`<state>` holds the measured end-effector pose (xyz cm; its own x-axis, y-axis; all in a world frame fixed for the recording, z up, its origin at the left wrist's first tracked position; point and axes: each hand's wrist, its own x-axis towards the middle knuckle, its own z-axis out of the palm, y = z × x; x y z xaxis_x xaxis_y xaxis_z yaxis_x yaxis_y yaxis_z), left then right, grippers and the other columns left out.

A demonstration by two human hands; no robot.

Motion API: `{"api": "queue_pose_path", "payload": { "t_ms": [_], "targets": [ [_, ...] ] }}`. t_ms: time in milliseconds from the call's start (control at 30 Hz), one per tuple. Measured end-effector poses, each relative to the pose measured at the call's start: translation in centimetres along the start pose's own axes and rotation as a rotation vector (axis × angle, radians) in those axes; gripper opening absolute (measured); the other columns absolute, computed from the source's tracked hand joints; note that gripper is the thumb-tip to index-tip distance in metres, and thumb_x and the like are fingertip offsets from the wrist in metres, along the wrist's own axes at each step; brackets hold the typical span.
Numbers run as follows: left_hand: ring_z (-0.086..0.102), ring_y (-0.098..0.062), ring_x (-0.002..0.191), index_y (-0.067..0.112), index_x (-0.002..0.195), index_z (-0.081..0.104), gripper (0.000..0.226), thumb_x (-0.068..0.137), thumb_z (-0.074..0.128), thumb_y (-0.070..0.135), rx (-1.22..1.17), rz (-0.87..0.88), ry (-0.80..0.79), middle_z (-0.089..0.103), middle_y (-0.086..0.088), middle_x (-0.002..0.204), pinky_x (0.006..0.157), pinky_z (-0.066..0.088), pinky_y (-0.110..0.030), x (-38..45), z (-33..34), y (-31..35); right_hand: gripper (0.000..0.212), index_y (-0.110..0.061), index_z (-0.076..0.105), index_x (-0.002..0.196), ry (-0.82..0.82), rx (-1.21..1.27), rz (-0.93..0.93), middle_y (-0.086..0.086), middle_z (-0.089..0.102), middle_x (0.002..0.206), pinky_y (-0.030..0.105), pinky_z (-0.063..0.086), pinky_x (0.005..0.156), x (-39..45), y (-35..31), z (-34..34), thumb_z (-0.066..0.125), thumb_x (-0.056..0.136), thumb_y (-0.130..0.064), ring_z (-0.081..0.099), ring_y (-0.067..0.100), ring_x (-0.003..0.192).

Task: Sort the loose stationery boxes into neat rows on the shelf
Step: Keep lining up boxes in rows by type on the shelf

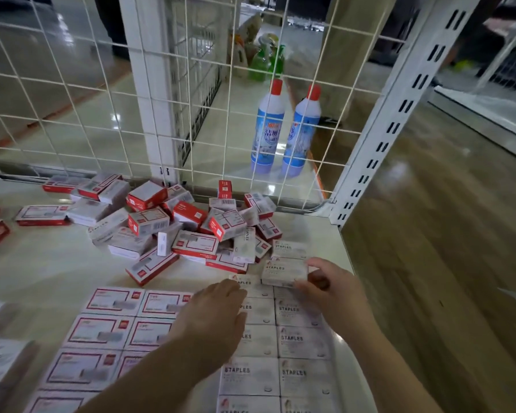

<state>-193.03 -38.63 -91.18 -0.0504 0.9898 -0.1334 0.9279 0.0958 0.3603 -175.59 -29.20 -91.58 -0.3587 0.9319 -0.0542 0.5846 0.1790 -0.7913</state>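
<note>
- Here, the right hand [325, 286] is seen at the lower right of the frame, its fingers and thumb curled round a pale staples box [284, 272], which is held by its right end, slightly raised over the far end of the pale rows.
- The left hand [213, 318] is laid at lower centre with fingers straight and together, palm down; it rests on the neat rows where the red-bordered and pale boxes meet, and nothing is gripped by it.
- Two columns of pale boxes marked STAPLES [306, 341] are set edge to edge at the lower right, close to the shelf's right edge.
- Columns of red-bordered boxes [97, 330] are laid flat beside them at the lower left.
- A loose heap of boxes [173, 225] is piled at mid-frame, tumbled at all angles, some flat and some on edge, near the back of the shelf.
- The shelf [57, 272] is a smooth, pale, slightly glossy surface, closed at the back by a white wire grid panel [72, 93].
- A white slotted metal upright [399, 114] is set leaning across the upper right of the frame.
- Behind the grid, two blue-and-white bottles with red caps [268, 129] are stood side by side on another shelf, and green bottles [262, 61] are seen farther off.
- A shiny tiled floor [444, 234] is shown at the right.
</note>
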Motion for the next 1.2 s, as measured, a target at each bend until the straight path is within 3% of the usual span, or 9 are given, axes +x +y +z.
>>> {"api": "queue_pose_path", "payload": {
  "t_ms": [167, 300, 433, 600, 667, 833, 967, 1200],
  "targets": [
    [0.03, -0.005, 0.13, 0.028, 0.142, 0.029, 0.043, 0.1, 0.03, 0.035, -0.044, -0.007, 0.011, 0.029, 0.014, 0.144, 0.108, 0.025, -0.023, 0.1, 0.3, -0.2, 0.022, -0.032, 0.062, 0.095, 0.0, -0.055, -0.056, -0.02, 0.062, 0.081, 0.005, 0.04, 0.058, 1.2, -1.1, 0.6, 0.066, 0.083, -0.015, 0.058, -0.005, 0.075],
    [0.034, -0.004, 0.127, 0.029, 0.14, 0.032, 0.041, 0.1, 0.031, 0.035, -0.076, -0.011, 0.018, 0.031, 0.015, 0.142, 0.105, 0.029, -0.022, 0.0, 0.4, -0.3, 0.032, -0.037, 0.056, 0.095, 0.021, -0.056, -0.096, -0.027, 0.055, 0.076, -0.001, 0.037, 0.06, 2.0, -1.4, 1.1, 0.068, 0.08, -0.011, 0.051, -0.018, 0.068],
    [0.037, -0.003, 0.123, 0.028, 0.137, 0.035, 0.039, 0.099, 0.031, 0.035, -0.087, -0.007, 0.022, 0.033, 0.014, 0.14, 0.101, 0.032, -0.02, 0.1, 0.4, -0.3, 0.031, -0.026, 0.063, 0.108, 0.008, -0.102, -0.093, -0.016, 0.066, 0.091, 0.001, 0.041, 0.066, 2.6, -1.4, 2.0, 0.069, 0.08, -0.014, 0.058, -0.005, 0.08],
    [0.039, -0.004, 0.121, 0.028, 0.135, 0.037, 0.037, 0.099, 0.032, 0.035, -0.09, -0.003, 0.025, 0.035, 0.014, 0.138, 0.096, 0.034, -0.018, 0.0, 0.3, -0.3, 0.04, -0.02, 0.062, 0.117, 0.031, -0.124, -0.087, -0.004, 0.069, 0.103, 0.024, 0.05, 0.083, 3.1, -1.7, 2.5, 0.071, 0.078, -0.016, 0.062, 0.009, 0.094],
    [0.039, -0.004, 0.121, 0.028, 0.136, 0.037, 0.038, 0.099, 0.032, 0.035, -0.091, -0.001, 0.027, 0.035, 0.014, 0.138, 0.096, 0.034, -0.018, 0.0, 0.3, -0.3, 0.038, -0.02, 0.062, 0.115, 0.036, -0.115, -0.091, -0.005, 0.069, 0.1, 0.023, 0.049, 0.081, 3.1, -2.0, 2.6, 0.072, 0.078, -0.017, 0.062, 0.009, 0.092],
    [0.04, -0.004, 0.121, 0.029, 0.135, 0.038, 0.037, 0.099, 0.032, 0.035, -0.096, 0.001, 0.039, 0.036, 0.014, 0.137, 0.097, 0.035, -0.019, -0.2, 0.3, -0.2, 0.035, -0.018, 0.063, 0.113, 0.026, -0.121, -0.112, -0.018, 0.054, 0.08, 0.002, 0.04, 0.065, 3.3, -2.7, 3.0, 0.072, 0.079, -0.019, 0.05, -0.007, 0.072],
    [0.041, -0.005, 0.12, 0.028, 0.134, 0.039, 0.036, 0.099, 0.033, 0.035, -0.099, 0.0, 0.043, 0.036, 0.013, 0.137, 0.097, 0.036, -0.019, -0.1, 0.4, -0.3, 0.03, -0.018, 0.063, 0.109, 0.004, -0.163, -0.142, -0.007, 0.065, 0.097, 0.0, 0.039, 0.064, 3.4, -3.0, 3.6, 0.07, 0.081, -0.021, 0.047, -0.008, 0.07],
    [0.04, -0.006, 0.121, 0.029, 0.138, 0.035, 0.039, 0.099, 0.033, 0.035, -0.082, 0.003, 0.041, 0.033, 0.013, 0.141, 0.098, 0.036, -0.021, -0.1, 0.7, -0.4, 0.029, -0.019, 0.062, 0.111, 0.002, -0.159, -0.148, 0.0, 0.066, 0.106, 0.008, 0.04, 0.069, 3.7, -3.1, 4.2, 0.068, 0.083, -0.019, 0.056, 0.008, 0.089]
  ]
}}
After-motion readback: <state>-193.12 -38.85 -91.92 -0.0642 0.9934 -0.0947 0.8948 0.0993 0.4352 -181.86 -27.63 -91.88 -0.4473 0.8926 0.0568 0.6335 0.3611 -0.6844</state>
